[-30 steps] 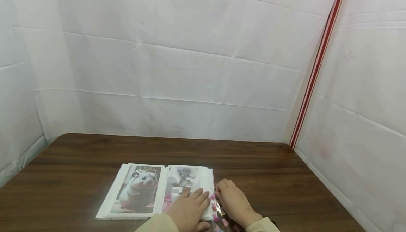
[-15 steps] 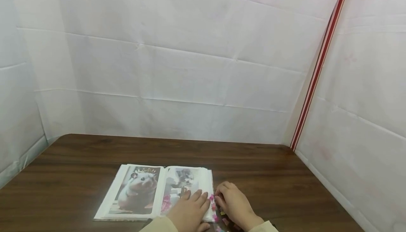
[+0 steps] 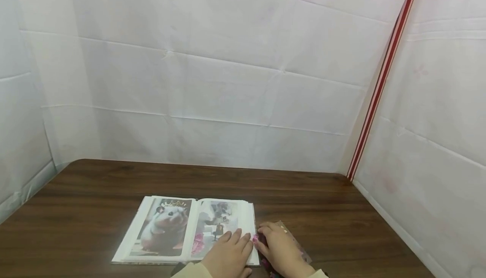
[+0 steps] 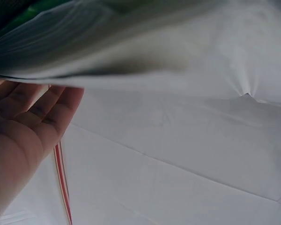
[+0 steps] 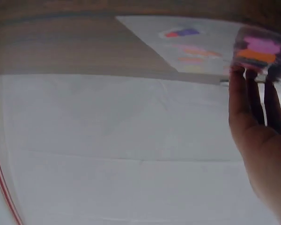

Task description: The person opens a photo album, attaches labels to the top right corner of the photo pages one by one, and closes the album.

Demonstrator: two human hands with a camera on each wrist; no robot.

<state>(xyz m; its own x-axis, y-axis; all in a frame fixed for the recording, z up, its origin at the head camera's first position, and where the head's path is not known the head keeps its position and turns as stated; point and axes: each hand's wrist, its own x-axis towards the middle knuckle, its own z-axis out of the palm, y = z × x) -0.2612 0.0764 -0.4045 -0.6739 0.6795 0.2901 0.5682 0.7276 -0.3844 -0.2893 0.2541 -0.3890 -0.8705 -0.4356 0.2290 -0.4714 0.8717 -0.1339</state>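
So the person's left hand (image 3: pixel 229 255) is resting on the right page of an open white-paged photo album (image 3: pixel 192 236), fingers straight and a bit spread, not gripping anything. Left page has a picture of a pale, hamster-like animal with a gold crown (image 3: pixel 164 230); right page has a greyish picture with pink flowers (image 3: pixel 212 219), partly under that hand. The right hand (image 3: pixel 281 250) is just beside the album's right edge, thumb and fingers curled, pinching a clear plastic sheet with colourful stickers (image 3: pixel 302 253) that pokes out past the knuckles. It's all on a dark brown wood-grain table (image 3: pixel 322 210), creased white fabric (image 3: pixel 228 92) behind.
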